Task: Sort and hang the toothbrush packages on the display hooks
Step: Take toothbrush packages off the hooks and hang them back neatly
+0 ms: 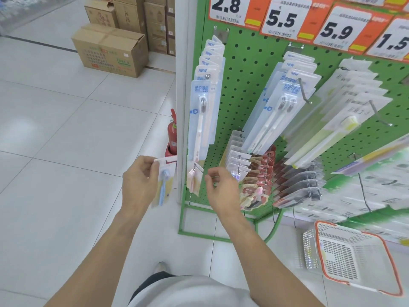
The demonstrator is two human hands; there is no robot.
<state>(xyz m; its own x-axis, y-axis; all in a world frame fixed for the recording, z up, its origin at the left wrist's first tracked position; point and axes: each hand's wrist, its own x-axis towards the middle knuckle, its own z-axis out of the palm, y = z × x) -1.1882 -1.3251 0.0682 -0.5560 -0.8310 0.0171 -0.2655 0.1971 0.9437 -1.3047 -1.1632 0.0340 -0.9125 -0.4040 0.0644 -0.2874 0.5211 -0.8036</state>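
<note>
Both forearms are reaching out toward a green pegboard [247, 89]. Left hand [139, 182] is gripping a blue-brush package [164, 182] by its top edge, thumb on the card, holding it just left of the rack's white post. Right hand [221, 189] is hanging with fingers loosely curled, apparently holding nothing, just beside a low hook [194, 167] carrying a pink-brush package [192, 180]. More packages are hanging in rows above. White basket [354, 255] is sitting on the floor at right.
</note>
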